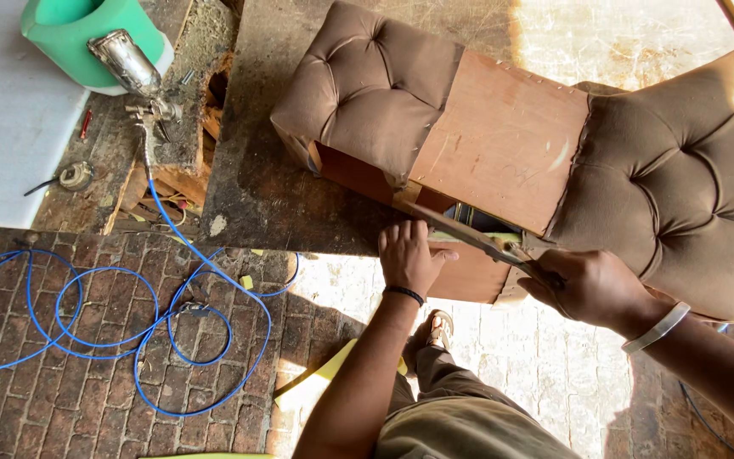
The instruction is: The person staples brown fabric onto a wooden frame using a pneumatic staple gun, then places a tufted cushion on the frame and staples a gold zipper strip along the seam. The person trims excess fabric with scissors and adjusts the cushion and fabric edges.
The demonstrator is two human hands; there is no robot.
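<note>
From the head view I see my left hand (409, 257) lying open and flat against the wooden frame (503, 140) of the brown tufted seat (673, 170) at the counter's (256, 187) front edge, while my right hand (592, 287) is closed around large scissors (477, 240) pointing along that frame.

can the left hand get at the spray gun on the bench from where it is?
Probably not without leaning. The left hand rests on the wood frame; the spray gun lies far across the bench, though nothing blocks the way.
</note>
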